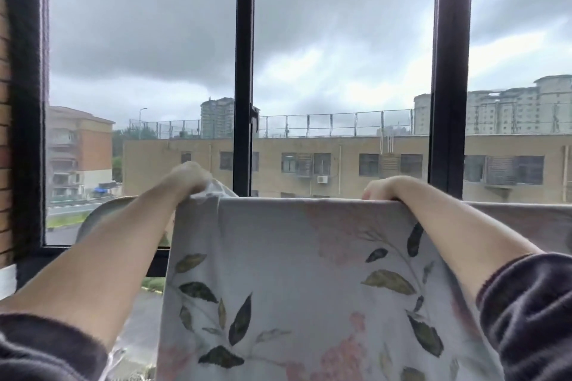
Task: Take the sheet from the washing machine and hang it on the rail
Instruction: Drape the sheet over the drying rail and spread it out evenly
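Sheet, leaf-printed, hangs near the window with its top edge level; left hand grips its bunched top left corner; right hand curls fingers over the top edge.

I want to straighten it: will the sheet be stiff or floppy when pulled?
Probably floppy: the sheet hangs flat from its top fold. It likely bunches easily, as under the left hand.
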`<state>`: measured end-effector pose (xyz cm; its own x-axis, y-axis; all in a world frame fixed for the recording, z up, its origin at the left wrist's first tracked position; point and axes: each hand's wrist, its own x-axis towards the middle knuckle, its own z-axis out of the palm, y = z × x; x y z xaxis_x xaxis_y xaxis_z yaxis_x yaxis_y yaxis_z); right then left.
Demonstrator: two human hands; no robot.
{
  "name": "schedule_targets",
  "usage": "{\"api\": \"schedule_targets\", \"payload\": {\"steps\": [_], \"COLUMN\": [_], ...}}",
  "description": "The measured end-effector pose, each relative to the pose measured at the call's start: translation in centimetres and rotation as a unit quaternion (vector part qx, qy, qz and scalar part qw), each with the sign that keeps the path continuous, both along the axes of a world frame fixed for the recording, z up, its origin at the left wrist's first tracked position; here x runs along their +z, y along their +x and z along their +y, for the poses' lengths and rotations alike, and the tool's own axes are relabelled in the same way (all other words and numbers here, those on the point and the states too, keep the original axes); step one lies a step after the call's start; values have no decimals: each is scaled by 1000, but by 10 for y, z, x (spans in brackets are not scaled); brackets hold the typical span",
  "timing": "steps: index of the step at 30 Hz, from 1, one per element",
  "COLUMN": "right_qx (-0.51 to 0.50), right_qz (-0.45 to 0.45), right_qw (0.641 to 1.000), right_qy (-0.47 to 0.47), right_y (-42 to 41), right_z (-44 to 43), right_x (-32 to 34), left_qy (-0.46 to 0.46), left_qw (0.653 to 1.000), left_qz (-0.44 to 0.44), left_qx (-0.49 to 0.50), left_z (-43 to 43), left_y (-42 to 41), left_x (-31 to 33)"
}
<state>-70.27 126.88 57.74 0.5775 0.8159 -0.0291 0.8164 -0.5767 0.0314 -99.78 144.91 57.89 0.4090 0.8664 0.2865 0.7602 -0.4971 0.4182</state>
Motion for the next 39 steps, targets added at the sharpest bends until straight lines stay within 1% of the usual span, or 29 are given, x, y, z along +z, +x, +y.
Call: {"api": "schedule_targets", "payload": {"steps": [1, 2, 3, 4, 5, 6, 7, 9, 11, 12, 14, 15, 18, 20, 21, 23, 25, 26, 28, 30, 34, 37, 39], "right_qx": [-10, -2, 15, 34, 62, 95, 131, 201, 235, 235, 225, 217, 180, 153, 152, 195, 240, 252, 246, 216, 205, 202, 189], "right_qz": [-2, -7, -3, 7, 27, 52, 79, 120, 113, 102, 72, 44, -58, -94, -99, -62, -8, -9, -62, -108, -96, -94, -95], "right_qw": [999, 999, 1000, 997, 984, 966, 950, 938, 936, 933, 919, 910, 897, 892, 889, 891, 899, 900, 892, 882, 850, 842, 844], "right_qy": [-44, -46, -4, 75, 166, 236, 272, 258, 238, 254, 317, 351, 398, 415, 420, 406, 365, 356, 374, 406, 476, 492, 493], "right_y": [-4, -6, -8, -11, -16, -24, -36, -64, -84, -88, -90, -91, -96, -101, -104, -113, -126, -132, -140, -145, -158, -169, -174], "right_z": [-3, -6, -8, -12, -18, -24, -32, -43, -47, -47, -44, -42, -31, -20, -14, -3, 3, 8, 16, 25, 46, 61, 72], "right_x": [-1, 0, 2, 2, 1, -1, -3, -11, -23, -27, -30, -30, -32, -33, -34, -35, -34, -34, -33, -33, -28, -16, -11], "left_qy": [4, 6, 6, -7, 1, 1, 5, 0, -36, -54, -79, -88, -141, -149, -137, -95, -39, -15, 9, 13, 15, 15, 14], "left_qw": [999, 996, 994, 992, 992, 994, 995, 998, 999, 996, 986, 977, 925, 890, 875, 864, 872, 880, 897, 910, 921, 920, 926], "left_qz": [47, 86, 108, 124, 123, 106, 95, 62, -13, -44, -114, -165, -337, -424, -459, -493, -488, -474, -441, -412, -386, -384, -366], "left_qx": [-5, -9, -13, -14, -19, -21, -13, -13, -36, -56, -91, -104, -103, -75, -66, -38, -3, 16, 30, 33, 56, 77, 91], "left_z": [-6, -5, -4, -1, 0, 2, 0, 1, 5, 7, 6, 4, 7, 13, 17, 23, 29, 32, 41, 47, 60, 73, 83], "left_y": [0, -1, -2, -2, -2, -3, -7, -12, -22, -24, -28, -30, -36, -46, -52, -66, -80, -88, -100, -107, -119, -125, -128], "left_x": [-1, -3, -5, -6, -7, -8, -7, -6, -4, -3, -2, -1, 0, -1, -1, -2, -2, -1, 0, 0, -1, 0, 0]}}
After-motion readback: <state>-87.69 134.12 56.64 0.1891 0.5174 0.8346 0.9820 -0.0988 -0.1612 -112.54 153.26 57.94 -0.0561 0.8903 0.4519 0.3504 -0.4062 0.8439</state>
